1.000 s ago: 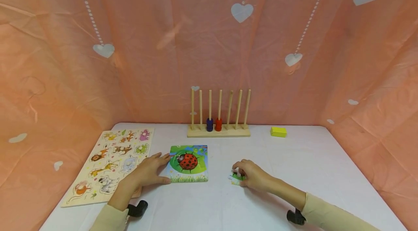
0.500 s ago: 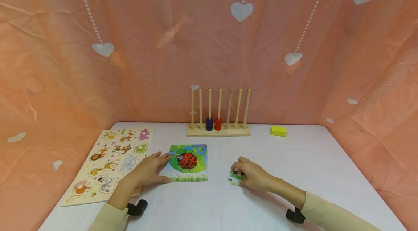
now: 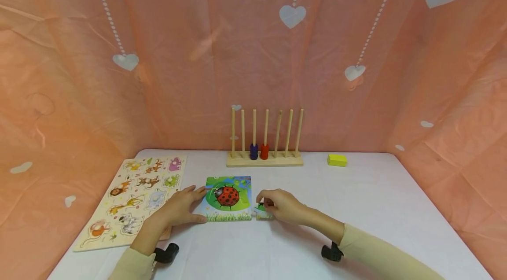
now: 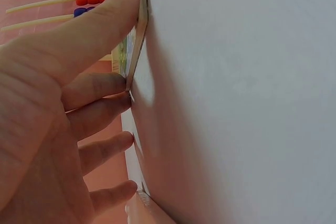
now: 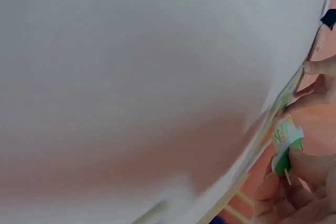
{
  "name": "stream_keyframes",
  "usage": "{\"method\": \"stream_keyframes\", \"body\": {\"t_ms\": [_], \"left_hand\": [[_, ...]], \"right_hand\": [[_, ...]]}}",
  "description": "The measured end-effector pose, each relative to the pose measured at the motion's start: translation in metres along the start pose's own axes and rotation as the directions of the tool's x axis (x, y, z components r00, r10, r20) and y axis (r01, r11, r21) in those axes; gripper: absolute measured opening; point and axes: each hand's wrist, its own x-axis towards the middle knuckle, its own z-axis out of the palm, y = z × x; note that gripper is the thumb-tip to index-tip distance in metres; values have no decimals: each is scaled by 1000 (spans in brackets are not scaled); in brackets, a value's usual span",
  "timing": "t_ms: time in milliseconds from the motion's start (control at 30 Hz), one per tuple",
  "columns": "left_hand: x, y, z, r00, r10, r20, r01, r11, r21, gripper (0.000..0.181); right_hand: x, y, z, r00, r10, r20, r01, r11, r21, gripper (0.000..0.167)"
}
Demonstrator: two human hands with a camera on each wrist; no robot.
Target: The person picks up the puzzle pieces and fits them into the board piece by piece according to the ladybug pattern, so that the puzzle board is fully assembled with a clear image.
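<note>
A square ladybug puzzle [image 3: 227, 196] lies on the white table. My left hand [image 3: 178, 207] rests at its left side, thumb and fingers touching the board's edge, fingers fairly straight. In the left wrist view the thumb [image 4: 100, 30] lies on the board's edge, and the fingertips touch near its corner and the table. My right hand [image 3: 287, 206] pinches a small green and white puzzle piece [image 3: 262, 210] just right of the puzzle. Fingers partly cover the piece. The right wrist view shows the piece [image 5: 285, 142] between thumb and fingers, raised off the table.
A wooden board with animal pictures [image 3: 130, 200] lies on the left, partly behind my left forearm. At the back stands a wooden peg rack [image 3: 264, 161] with blue beads [image 3: 254, 151] and red beads [image 3: 264, 151]. A yellow block [image 3: 337, 160] sits at the back right.
My right hand has moved left with the puzzle piece, from well apart to close beside the ladybug puzzle. The left hand and the puzzle have stayed in place.
</note>
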Motion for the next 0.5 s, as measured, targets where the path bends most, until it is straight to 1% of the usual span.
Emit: {"method": "stream_keyframes", "body": {"t_ms": [133,200,267,333,500], "left_hand": [[1,-2,1,1000,4,-7,-4,1000,15,82],[1,-3,2,1000,7,-9,-7,1000,21,83],[1,-4,3,1000,11,-8,-10,1000,22,83],[2,-4,3,1000,14,-7,-14,1000,17,83],[2,-5,3,1000,11,-5,-11,1000,21,83]], "right_hand": [[26,-11,7,999,-34,-8,34,999,1,26],[39,-15,12,999,-33,-6,33,999,-11,28],[50,-18,16,1000,-15,1,15,1000,-27,28],[59,-21,19,1000,-1,4,1,999,-42,29],[77,-28,27,1000,-8,18,9,998,-57,28]]}}
